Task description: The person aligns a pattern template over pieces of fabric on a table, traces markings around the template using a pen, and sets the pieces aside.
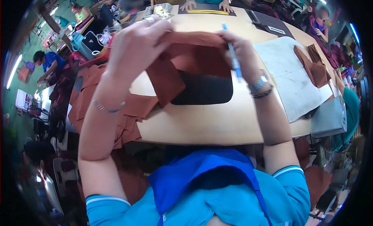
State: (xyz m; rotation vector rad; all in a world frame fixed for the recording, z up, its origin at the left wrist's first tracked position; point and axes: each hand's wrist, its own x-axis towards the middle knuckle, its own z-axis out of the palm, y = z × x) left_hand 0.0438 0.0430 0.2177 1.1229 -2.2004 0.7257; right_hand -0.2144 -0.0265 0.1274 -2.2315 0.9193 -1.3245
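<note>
A reddish-brown fabric piece (198, 55) is held up over the table between my two hands. My left hand (142, 47) is closed on its left end, and my right hand (243, 51) grips its right end, with a blue-and-white pen (234, 59) also in that hand. Part of the fabric hangs down at the left. Beneath it, a black rounded mat (208, 90) lies on the light wooden table (202, 127). Piled brown fabric pieces (87, 98) lie to the left of the mat.
A pale board (285, 78) lies at the right, with brown fabric (316, 68) on it and a grey box (329, 116) nearby. Across the table, a co-worker's hands (188, 5) rest by a yellow strip (204, 11). Other people work at both sides.
</note>
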